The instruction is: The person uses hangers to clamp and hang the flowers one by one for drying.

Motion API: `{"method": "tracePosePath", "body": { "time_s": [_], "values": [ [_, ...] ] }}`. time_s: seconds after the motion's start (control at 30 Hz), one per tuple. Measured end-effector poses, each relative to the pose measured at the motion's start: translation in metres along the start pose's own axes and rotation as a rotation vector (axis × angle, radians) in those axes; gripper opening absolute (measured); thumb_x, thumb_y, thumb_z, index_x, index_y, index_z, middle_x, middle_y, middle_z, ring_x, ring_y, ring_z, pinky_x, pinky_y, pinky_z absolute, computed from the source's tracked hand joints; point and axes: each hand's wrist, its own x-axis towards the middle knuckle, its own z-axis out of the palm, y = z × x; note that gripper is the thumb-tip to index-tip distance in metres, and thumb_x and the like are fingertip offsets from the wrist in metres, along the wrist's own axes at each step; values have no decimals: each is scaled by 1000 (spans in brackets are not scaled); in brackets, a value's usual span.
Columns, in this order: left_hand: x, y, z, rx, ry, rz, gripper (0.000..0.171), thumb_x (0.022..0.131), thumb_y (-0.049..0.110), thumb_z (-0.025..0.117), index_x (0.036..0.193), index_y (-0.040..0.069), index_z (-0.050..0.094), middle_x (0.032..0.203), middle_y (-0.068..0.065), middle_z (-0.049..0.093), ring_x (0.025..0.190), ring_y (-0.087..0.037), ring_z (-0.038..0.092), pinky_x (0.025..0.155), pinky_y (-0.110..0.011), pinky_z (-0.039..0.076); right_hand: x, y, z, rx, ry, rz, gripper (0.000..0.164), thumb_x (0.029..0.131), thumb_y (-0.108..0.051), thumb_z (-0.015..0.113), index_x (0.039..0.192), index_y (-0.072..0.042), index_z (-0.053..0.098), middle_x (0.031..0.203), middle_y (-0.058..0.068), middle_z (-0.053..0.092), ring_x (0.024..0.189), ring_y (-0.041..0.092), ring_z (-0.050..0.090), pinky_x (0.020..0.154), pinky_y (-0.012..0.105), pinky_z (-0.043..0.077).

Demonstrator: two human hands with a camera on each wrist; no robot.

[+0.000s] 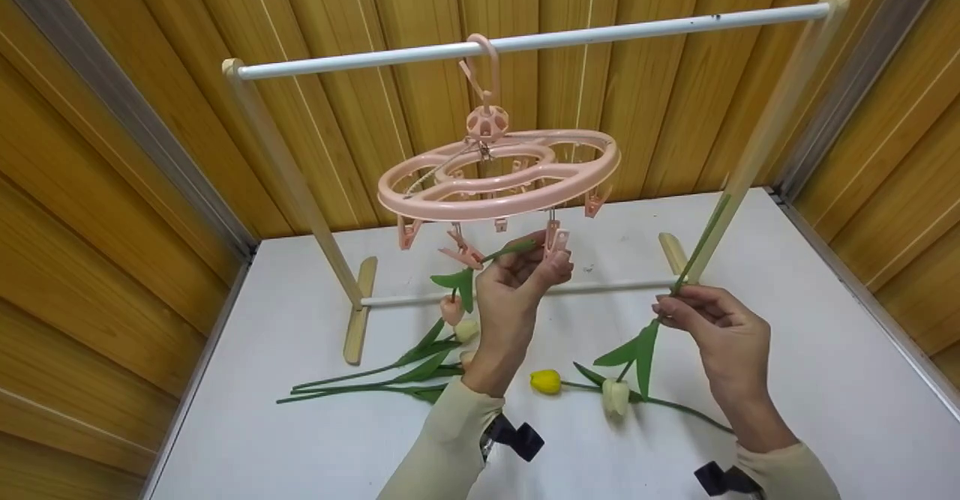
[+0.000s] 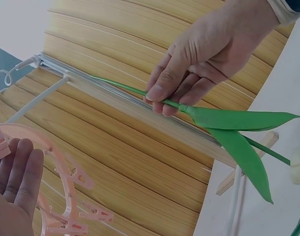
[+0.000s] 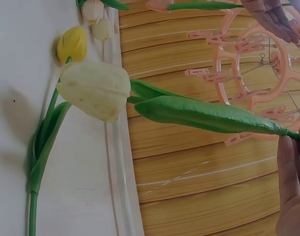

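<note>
My left hand pinches a pink clothes peg under the round pink hanger. Just left of it, another peg grips the stem of a peach tulip, which hangs flower down. Between thumb and fingers, my right hand holds the green stem of a white tulip, its bloom low and the stem end pointing up. In the right wrist view the white tulip shows large, with my right hand at its stem. My left hand is partly cut off in the left wrist view.
The hanger hooks over a white rod on a wooden stand. A yellow tulip lies on the white table; several others, including a cream one, lie to the left. Wood-look panels stand behind.
</note>
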Motion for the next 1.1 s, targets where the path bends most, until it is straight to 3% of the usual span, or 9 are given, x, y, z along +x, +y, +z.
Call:
{"method": "tracePosePath", "body": {
  "time_s": [0.13,0.57,0.73,1.1],
  "values": [
    [1,0,0,-17,7,1,36,98,7,73,129,-9,66,108,-18,74,93,-23,76,88,-42,64,1,-3,5,50,-28,-27,22,89,23,71,108,27,61,94,26,76,83,26,79,75,34,64],
    [2,1,-1,-41,-10,-3,28,97,5,72,123,-3,67,109,-20,78,96,-28,78,88,-39,64,2,-18,31,-13,-20,-40,20,89,22,71,108,22,64,97,24,77,85,25,79,77,36,64],
    [2,2,-1,-51,-13,-6,30,98,5,72,125,-4,65,114,-20,77,100,-30,78,89,-41,63,3,-22,42,59,-26,-44,20,89,23,70,109,22,64,99,24,77,87,26,79,77,36,64],
    [1,2,-3,20,69,-32,33,96,5,76,127,-5,69,114,-17,77,104,-28,76,92,-37,62,5,-28,64,138,-52,-46,18,91,22,70,108,19,65,98,23,77,88,28,79,79,37,65]
  ]
}}
